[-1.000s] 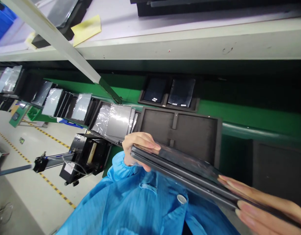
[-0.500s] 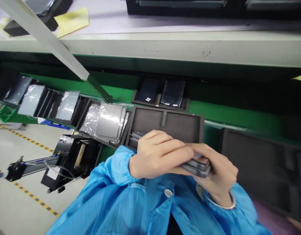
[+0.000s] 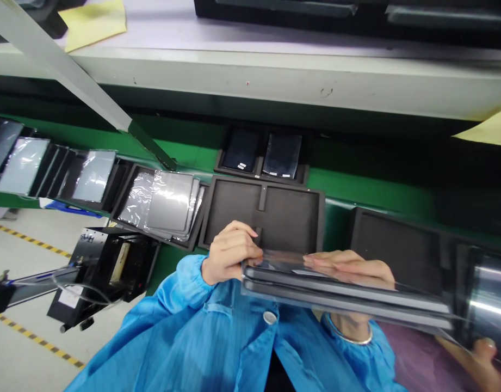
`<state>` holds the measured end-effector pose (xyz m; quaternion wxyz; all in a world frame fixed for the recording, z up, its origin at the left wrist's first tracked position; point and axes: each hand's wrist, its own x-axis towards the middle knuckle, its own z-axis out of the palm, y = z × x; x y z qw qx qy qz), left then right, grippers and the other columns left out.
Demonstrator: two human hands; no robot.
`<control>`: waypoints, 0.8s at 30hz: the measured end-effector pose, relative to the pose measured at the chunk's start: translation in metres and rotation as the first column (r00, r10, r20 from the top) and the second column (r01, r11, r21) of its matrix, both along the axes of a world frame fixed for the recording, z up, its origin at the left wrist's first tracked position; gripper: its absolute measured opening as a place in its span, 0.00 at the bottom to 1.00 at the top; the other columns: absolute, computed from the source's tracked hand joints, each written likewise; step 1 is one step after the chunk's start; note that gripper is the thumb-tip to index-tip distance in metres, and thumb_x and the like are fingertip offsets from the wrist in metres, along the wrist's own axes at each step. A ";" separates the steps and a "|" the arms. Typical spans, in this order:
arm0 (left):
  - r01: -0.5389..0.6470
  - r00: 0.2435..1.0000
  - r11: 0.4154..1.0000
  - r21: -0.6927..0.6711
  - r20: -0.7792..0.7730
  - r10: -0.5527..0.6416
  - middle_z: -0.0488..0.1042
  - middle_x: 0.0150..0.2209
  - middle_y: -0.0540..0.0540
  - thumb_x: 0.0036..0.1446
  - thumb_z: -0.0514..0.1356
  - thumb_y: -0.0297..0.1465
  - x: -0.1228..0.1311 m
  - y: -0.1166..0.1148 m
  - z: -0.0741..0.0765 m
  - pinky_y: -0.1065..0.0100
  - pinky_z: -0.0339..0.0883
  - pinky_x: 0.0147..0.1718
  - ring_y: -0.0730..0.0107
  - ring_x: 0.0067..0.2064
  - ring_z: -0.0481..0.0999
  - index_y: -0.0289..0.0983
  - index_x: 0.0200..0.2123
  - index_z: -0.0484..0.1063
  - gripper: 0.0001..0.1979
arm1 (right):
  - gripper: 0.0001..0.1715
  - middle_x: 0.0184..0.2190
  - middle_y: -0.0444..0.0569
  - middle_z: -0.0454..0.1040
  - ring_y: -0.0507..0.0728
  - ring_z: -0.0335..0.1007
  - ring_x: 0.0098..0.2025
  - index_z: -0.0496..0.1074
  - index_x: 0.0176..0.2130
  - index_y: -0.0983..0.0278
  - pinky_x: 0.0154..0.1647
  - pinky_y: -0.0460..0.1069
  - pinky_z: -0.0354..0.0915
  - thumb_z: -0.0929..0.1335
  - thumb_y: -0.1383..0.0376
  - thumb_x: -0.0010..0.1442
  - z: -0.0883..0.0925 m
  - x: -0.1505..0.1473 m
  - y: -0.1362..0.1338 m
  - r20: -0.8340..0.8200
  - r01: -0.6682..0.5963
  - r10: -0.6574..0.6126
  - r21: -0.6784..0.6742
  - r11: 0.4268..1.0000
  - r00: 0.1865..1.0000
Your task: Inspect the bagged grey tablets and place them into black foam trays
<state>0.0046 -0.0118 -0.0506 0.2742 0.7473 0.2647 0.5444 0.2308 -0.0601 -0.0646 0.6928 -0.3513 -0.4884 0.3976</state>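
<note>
Two stacked tablets (image 3: 348,296) in clear plastic film are held sideways before my chest, their long grey edges facing me. My left hand (image 3: 236,247) grips their left end, with its fingers curled at the corner. My right hand (image 3: 352,267) is around the middle of the stack: its fingers lie over the top face, and the wrist shows below. The tablets hide part of the palm. Just beyond my hands lies a dark two-compartment foam tray (image 3: 264,197).
Left of it, another tray (image 3: 123,198) bears film-wrapped grey tablets (image 3: 171,200). Behind stands a tray with two dark tablets (image 3: 282,155). At right are a dark tray (image 3: 393,245), a co-worker's hand (image 3: 484,354) and a film-covered panel (image 3: 493,288). A shelf edge (image 3: 250,81) runs above.
The tablets have turned from end-on to lengthwise and now stretch to the right. My left hand has moved to their left end. A co-worker's hand and a shiny panel have appeared at right.
</note>
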 end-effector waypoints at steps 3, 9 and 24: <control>-0.009 0.999 0.999 0.038 -0.040 0.010 0.80 0.25 0.49 0.71 0.59 0.37 -0.002 0.002 0.003 0.61 0.75 0.38 0.69 0.26 0.79 0.38 0.33 0.76 0.14 | 0.15 0.37 0.53 0.84 0.65 0.83 0.39 0.79 0.45 0.63 0.38 0.62 0.83 0.71 0.54 0.68 0.001 0.002 -0.003 0.029 -0.004 0.004 -0.006 1.000 1.000; -0.028 1.000 0.999 -0.039 0.005 0.028 0.82 0.29 0.49 0.68 0.63 0.40 -0.002 -0.002 -0.013 0.60 0.76 0.43 0.68 0.30 0.80 0.39 0.39 0.78 0.11 | 0.14 0.33 0.49 0.84 0.63 0.83 0.35 0.79 0.40 0.60 0.36 0.59 0.82 0.73 0.53 0.67 0.000 -0.001 -0.004 -0.040 0.041 -0.045 -0.086 0.995 0.998; 0.018 0.974 0.995 0.100 -0.227 0.005 0.86 0.34 0.40 0.55 0.74 0.35 -0.001 -0.001 0.033 0.64 0.81 0.36 0.63 0.31 0.86 0.30 0.49 0.79 0.21 | 0.29 0.18 0.32 0.47 0.48 0.46 0.20 0.58 0.24 0.61 0.25 0.41 0.63 0.79 0.57 0.59 -0.038 -0.004 0.027 -0.562 -0.047 -0.200 -0.394 0.918 0.803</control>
